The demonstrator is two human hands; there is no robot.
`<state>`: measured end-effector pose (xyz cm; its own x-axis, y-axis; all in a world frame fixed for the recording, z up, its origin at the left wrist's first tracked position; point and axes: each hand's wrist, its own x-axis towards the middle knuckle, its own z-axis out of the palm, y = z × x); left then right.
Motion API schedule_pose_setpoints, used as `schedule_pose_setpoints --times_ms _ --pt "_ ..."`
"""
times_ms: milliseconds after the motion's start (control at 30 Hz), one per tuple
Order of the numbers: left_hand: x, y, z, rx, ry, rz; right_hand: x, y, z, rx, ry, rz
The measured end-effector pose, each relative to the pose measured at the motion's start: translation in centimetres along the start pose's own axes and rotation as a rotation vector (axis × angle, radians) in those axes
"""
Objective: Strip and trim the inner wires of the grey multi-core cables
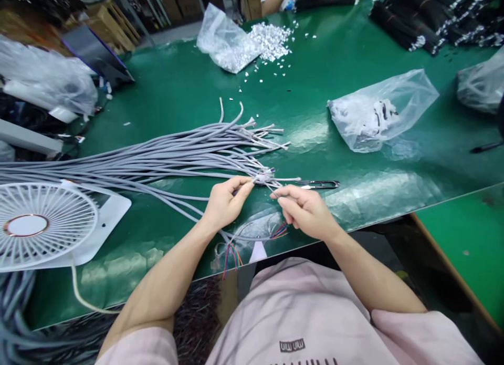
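Observation:
A bundle of several grey cables (165, 155) lies across the green table (346, 55), its stripped ends fanned out near the middle. My left hand (225, 201) pinches the end of one grey cable between thumb and forefinger. Just to its right, my right hand (305, 210) pinches a thin wire coming out of that same cable end. Small black snips (319, 185) lie on the table right behind my right hand. Loose coloured wire strands (252, 244) sit under clear film at the table's front edge, below my hands.
A white desk fan (43, 223) lies at the front left. A clear bag with white and black parts (378, 113) rests to the right. A pile of small white connectors (271, 39) and another bag (224, 39) lie at the back. Black cable bundles (433, 18) fill the far right corner. Another person's arm (273, 0) shows at the far edge.

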<state>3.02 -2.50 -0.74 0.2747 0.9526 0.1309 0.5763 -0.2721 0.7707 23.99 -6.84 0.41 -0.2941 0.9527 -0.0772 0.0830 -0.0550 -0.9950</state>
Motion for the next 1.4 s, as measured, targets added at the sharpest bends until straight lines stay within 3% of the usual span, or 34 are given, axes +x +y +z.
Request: schedule_pose_setpoints --times_ms 200,733,1100,1400 --pt "-0.2 -0.1 -0.1 -0.051 0.039 -0.005 0.0 1.6 1.9 -0.073 0.029 -0.036" --pt "-0.4 0.4 -0.2 0.022 0.034 0.014 0.8 1.7 2.9 0.059 0.091 -0.034" --pt "-0.5 0.1 0.2 0.102 -0.001 0.134 1.9 2.3 3.1 0.114 0.124 -0.041" --pt "-0.6 0.4 0.4 0.274 -0.07 0.202 2.9 1.8 3.0 -0.194 0.22 -0.221"
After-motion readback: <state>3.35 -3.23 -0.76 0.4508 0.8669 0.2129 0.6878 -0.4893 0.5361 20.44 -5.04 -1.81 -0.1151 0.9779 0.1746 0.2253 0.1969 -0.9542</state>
